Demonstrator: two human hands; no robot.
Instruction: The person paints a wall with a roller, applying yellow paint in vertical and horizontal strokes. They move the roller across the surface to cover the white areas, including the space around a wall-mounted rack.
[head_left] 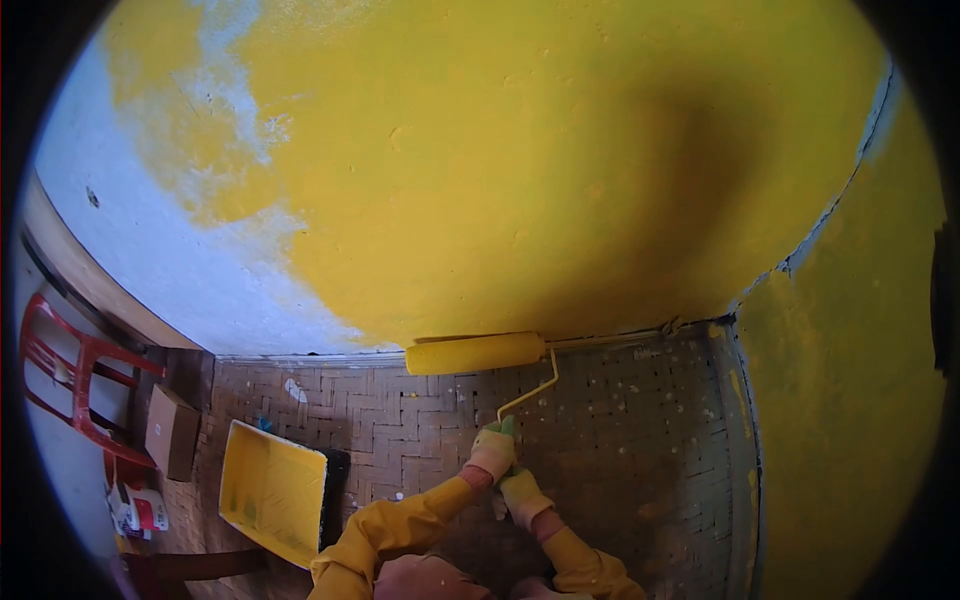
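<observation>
A paint roller (475, 353) with a yellow-coated sleeve lies along the foot of the wall. Its bent yellow frame runs down to a handle, of which a little green shows. My left hand (492, 452), in a pale glove, is closed round the upper part of this handle. Just below and to the right, my gloved right hand (524, 497) is closed at the handle's lower end, mostly hidden by the fingers. On the floor to the left sits a paint tray (276, 438), coated inside with yellow paint.
Yellow paint covers most of the wall (430, 190), with pale blue showing at left. A cracked corner meets another yellow wall (840, 400). A red plastic chair (85, 385), a cardboard box (172, 432) and a white-and-red container (140, 510) stand left on the woven floor (620, 430).
</observation>
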